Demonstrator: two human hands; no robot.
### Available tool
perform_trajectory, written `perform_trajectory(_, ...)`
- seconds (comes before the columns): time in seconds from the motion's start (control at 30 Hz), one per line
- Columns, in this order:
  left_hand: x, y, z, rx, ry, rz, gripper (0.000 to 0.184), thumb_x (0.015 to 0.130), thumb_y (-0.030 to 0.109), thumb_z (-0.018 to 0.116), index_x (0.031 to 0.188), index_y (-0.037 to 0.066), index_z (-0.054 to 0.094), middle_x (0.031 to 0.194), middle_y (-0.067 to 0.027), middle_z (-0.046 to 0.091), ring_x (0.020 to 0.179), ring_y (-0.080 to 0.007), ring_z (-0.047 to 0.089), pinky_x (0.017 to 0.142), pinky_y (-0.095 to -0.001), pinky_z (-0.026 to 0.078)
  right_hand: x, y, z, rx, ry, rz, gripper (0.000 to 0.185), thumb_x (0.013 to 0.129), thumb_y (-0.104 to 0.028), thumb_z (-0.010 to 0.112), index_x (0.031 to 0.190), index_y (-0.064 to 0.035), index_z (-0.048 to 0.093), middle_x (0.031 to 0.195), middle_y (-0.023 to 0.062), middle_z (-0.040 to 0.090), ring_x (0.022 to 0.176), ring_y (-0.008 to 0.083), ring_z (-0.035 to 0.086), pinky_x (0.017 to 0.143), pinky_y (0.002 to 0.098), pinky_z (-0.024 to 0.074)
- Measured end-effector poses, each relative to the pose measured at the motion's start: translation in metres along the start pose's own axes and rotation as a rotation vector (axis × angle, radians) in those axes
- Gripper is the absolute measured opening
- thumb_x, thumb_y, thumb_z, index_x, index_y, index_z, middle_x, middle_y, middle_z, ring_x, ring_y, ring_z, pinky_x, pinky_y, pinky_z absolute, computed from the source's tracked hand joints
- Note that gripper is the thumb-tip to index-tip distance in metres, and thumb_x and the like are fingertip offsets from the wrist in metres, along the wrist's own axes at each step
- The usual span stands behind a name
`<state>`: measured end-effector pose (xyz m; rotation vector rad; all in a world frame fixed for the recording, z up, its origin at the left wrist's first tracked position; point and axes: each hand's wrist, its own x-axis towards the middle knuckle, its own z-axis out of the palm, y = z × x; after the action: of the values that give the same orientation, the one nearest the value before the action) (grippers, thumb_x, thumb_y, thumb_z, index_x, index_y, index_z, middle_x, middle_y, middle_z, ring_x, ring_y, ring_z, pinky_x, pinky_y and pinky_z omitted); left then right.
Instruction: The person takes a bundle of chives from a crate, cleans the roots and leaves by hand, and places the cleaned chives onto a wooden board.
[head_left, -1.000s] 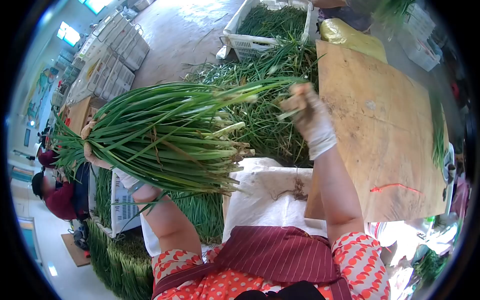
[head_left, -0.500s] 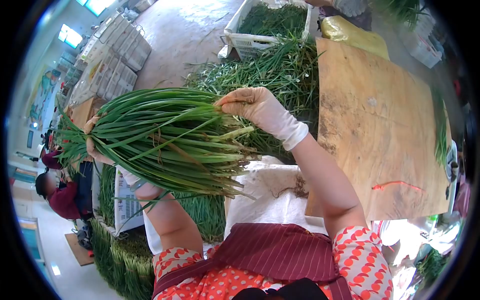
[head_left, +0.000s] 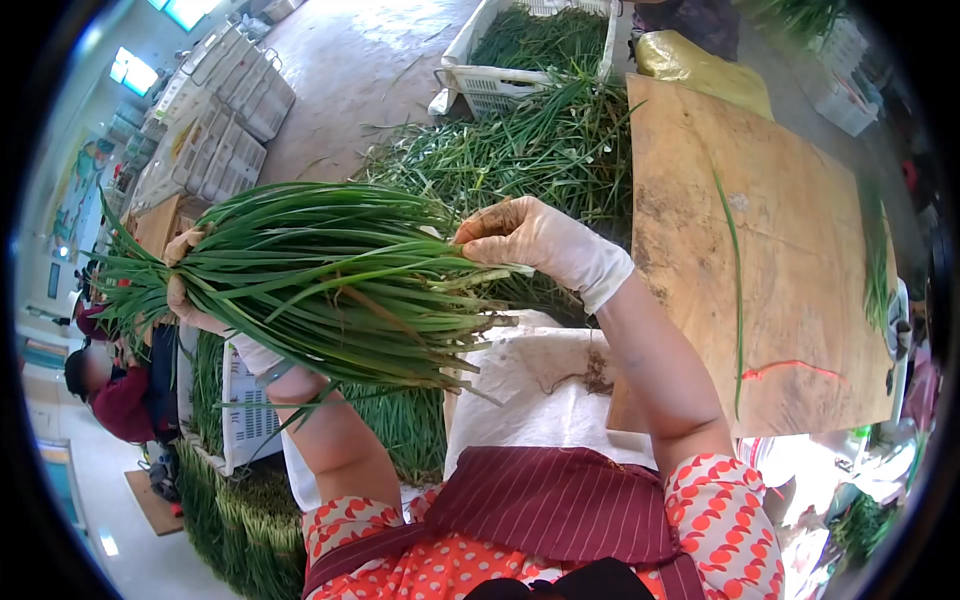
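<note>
A big bunch of long green leafy stalks (head_left: 330, 280) lies sideways in front of me, its pale cut ends pointing right. My left hand (head_left: 190, 280), gloved with bare-looking fingertips, is wrapped round the leafy end at the left; part of it is hidden behind the leaves. At the upper right of the bunch, my right hand (head_left: 520, 240) in a soiled whitish glove pinches a stalk near the cut ends. Beyond the bunch lies a heap of loose green stalks (head_left: 530, 150).
A wooden board (head_left: 780, 260) with a red string (head_left: 790, 368) and a single leaf stands at right. White crates (head_left: 490, 90) of greens are ahead and at left (head_left: 250, 410). A person in dark red (head_left: 125, 400) is at far left. Stacked crates (head_left: 235, 100) stand behind.
My right hand has come back left from over the heap to the bunch and now pinches there. A long single leaf now lies on the wooden board.
</note>
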<state>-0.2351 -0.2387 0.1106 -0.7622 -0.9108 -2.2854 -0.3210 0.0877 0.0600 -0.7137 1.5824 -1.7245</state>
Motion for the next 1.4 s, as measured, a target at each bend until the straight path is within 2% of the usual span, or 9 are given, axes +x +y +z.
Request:
perform_trajectory(0.13,-0.001,-0.004,0.013,0.050,0.048,0.008,0.024,0.068,0.016,0.056,0.090,0.010,0.048,0.093,-0.0075,0.052,0.097,-0.0277,0.047,0.094,-0.0425,0.033,0.003,0.005,0.007,-0.120,0.180,0.020,0.023,0.080,-0.010,0.062,0.101,0.0008,0.060,0.095,0.0057,0.063,0.084,0.0085,0.056,0.077,0.0211,0.0451)
perform_trajectory(0.2,-0.002,-0.006,0.025,0.006,0.040,-0.028,0.024,0.066,0.015,0.056,0.086,0.010,0.045,0.089,-0.0064,0.051,0.094,-0.0272,0.048,0.092,-0.0421,0.034,0.004,0.010,0.011,0.140,0.134,-0.289,0.022,0.081,-0.006,0.060,0.102,-0.0012,0.061,0.098,0.0073,0.064,0.090,0.0114,0.057,0.082,0.0241,0.0454)
perform_trajectory(0.3,-0.001,-0.007,0.029,-0.011,-0.013,-0.039,0.024,0.066,0.015,0.056,0.087,0.010,0.044,0.089,-0.0058,0.051,0.093,-0.0265,0.047,0.091,-0.0416,0.034,0.003,0.009,0.013,0.182,0.111,-0.347,0.019,0.081,-0.002,0.058,0.100,-0.0011,0.062,0.099,0.0093,0.063,0.092,0.0122,0.058,0.084,0.0247,0.0459)
perform_trajectory(0.77,-0.012,0.007,0.035,0.067,-0.010,-0.027,0.024,0.065,0.016,0.055,0.085,0.008,0.042,0.088,-0.0070,0.050,0.095,-0.0263,0.047,0.092,-0.0414,0.034,-0.032,-0.003,-0.004,0.226,0.432,-0.350,0.018,0.084,-0.014,0.056,0.090,0.0014,0.064,0.087,0.0090,0.066,0.079,0.0121,0.060,0.078,0.0235,0.0454)
perform_trajectory(1.0,-0.018,0.018,0.026,0.262,0.164,0.062,0.026,0.066,0.020,0.054,0.088,0.006,0.046,0.090,-0.0081,0.050,0.092,-0.0240,0.047,0.093,-0.0418,0.034,-0.092,0.027,-0.067,-0.528,1.131,-0.259,0.016,0.083,-0.013,0.055,0.085,0.0013,0.063,0.079,0.0087,0.065,0.075,0.0148,0.060,0.074,0.0260,0.0465)
perform_trajectory(1.03,-0.020,0.023,0.023,0.310,0.164,0.056,0.027,0.067,0.021,0.053,0.089,0.006,0.048,0.091,-0.0087,0.051,0.093,-0.0239,0.048,0.093,-0.0425,0.033,-0.118,0.063,-0.116,-0.260,1.127,-0.437,0.019,0.082,-0.017,0.057,0.088,0.0001,0.062,0.082,0.0113,0.065,0.077,0.0182,0.060,0.074,0.0279,0.0470)
perform_trajectory(1.2,-0.028,0.037,-0.014,0.295,0.180,0.158,0.031,0.071,0.022,0.051,0.096,0.004,0.053,0.097,-0.0121,0.053,0.098,-0.0250,0.049,0.095,-0.0455,0.033,-0.196,0.071,-0.128,-1.561,1.430,0.498,0.034,0.074,-0.031,0.065,0.095,-0.0047,0.061,0.087,0.0214,0.061,0.085,0.0363,0.058,0.076,0.0387,0.0450)
perform_trajectory(1.3,-0.030,0.044,-0.033,0.286,0.110,0.141,0.032,0.074,0.021,0.048,0.101,0.003,0.053,0.101,-0.0140,0.053,0.100,-0.0268,0.048,0.094,-0.0471,0.034,-0.198,0.094,-0.135,-1.332,1.291,0.842,0.036,0.073,-0.034,0.064,0.095,-0.0057,0.062,0.085,0.0199,0.062,0.087,0.0357,0.058,0.076,0.0415,0.0440)
perform_trajectory(1.4,-0.033,0.048,-0.036,0.186,0.063,0.120,0.032,0.077,0.021,0.046,0.102,0.002,0.052,0.103,-0.0143,0.052,0.103,-0.0288,0.048,0.093,-0.0478,0.036,-0.170,0.101,-0.141,-1.255,1.166,0.775,0.037,0.073,-0.034,0.062,0.096,-0.0050,0.061,0.084,0.0197,0.062,0.085,0.0349,0.058,0.074,0.0410,0.0441)
